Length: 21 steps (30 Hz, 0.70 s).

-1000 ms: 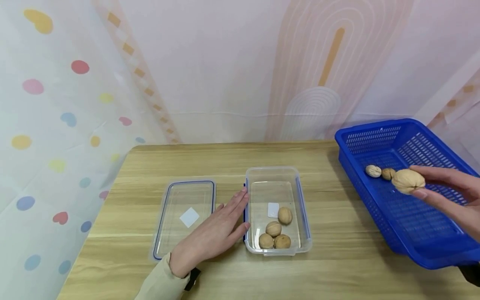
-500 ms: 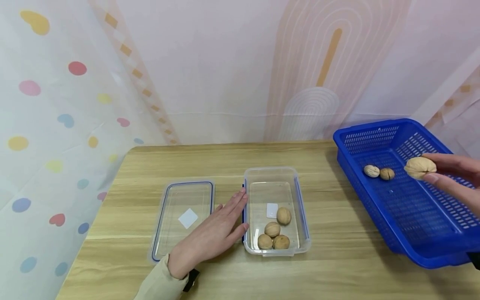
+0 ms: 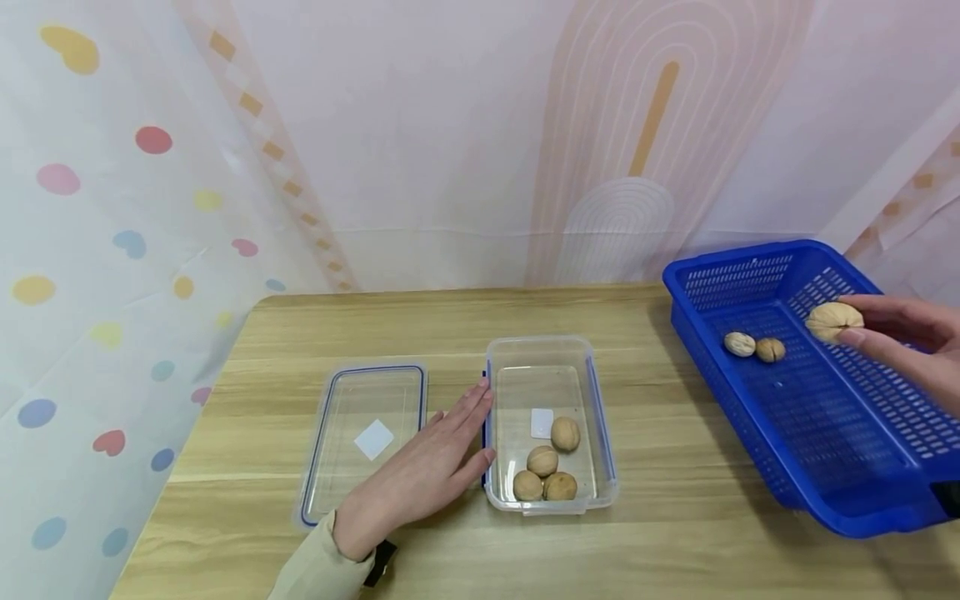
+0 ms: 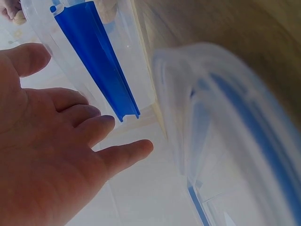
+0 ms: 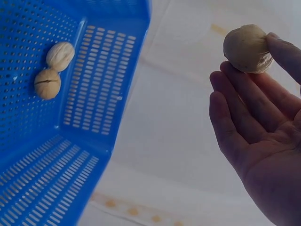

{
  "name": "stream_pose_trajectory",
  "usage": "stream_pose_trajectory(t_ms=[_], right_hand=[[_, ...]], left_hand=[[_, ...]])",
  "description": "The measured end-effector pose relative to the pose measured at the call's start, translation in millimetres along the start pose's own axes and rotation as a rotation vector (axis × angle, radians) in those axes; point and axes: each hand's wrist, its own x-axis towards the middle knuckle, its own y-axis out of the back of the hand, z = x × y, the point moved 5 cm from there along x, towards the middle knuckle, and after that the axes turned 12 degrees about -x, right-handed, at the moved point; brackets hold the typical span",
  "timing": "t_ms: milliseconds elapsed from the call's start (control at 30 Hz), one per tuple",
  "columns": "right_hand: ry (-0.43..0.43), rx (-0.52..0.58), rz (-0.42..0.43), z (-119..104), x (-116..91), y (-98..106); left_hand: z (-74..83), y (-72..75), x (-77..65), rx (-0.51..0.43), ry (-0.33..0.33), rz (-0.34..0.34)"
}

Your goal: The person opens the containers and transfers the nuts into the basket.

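Note:
Between thumb and fingertips, my right hand point(image 3: 911, 342) pinches a walnut point(image 3: 834, 322) above the blue plastic basket point(image 3: 806, 500). Two more walnuts point(image 3: 754, 346) lie on the basket floor, side by side; the right wrist view shows a crack line across one walnut point(image 5: 47, 84). My left hand point(image 3: 420, 471) lies with its fingers extended, fingertips at the left side of a clear plastic container point(image 3: 550, 508). Several walnuts point(image 3: 542, 461) sit in the near half of that container, by a white square label. In the left wrist view, the fingers are near the container's blue side clip point(image 4: 96, 59).
A clear lid point(image 3: 363, 383) with a blue seal and a white diamond label lies left of the container, partly behind the left hand. The wooden table point(image 3: 450, 317) backs onto a patterned cloth point(image 3: 450, 150).
The right hand, with the walnut in its pinch, has moved slightly right and up over the basket. The left hand has stayed beside the container. The whole head view has shifted slightly.

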Motion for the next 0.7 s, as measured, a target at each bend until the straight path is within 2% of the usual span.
stream_pose_trajectory(t_ms=[133,233,300,400,467,633,700], right_hand=[[-0.011,0.01,-0.011,10,3,-3],[-0.014,-0.007,-0.044,26,7,-9],[-0.009,-0.065,-0.056,46,10,-17],[-0.017,-0.127,-0.098,64,14,-26],[-0.017,-0.164,-0.142,63,16,-28],[-0.013,-0.174,-0.26,32,21,-26],[-0.014,-0.181,-0.282,26,24,-26]], left_hand=[[0.0,-0.1,0.2,0.001,-0.002,0.003],[0.1,0.2,0.2,-0.004,-0.005,0.011],[-0.1,0.3,0.2,-0.006,-0.005,0.012],[-0.4,-0.1,0.0,-0.006,-0.004,0.006],[-0.6,-0.3,-0.4,-0.003,-0.004,0.003],[-0.9,-0.1,-0.2,-0.004,-0.01,0.012],[-1.0,-0.2,0.3,-0.006,-0.015,0.017]])
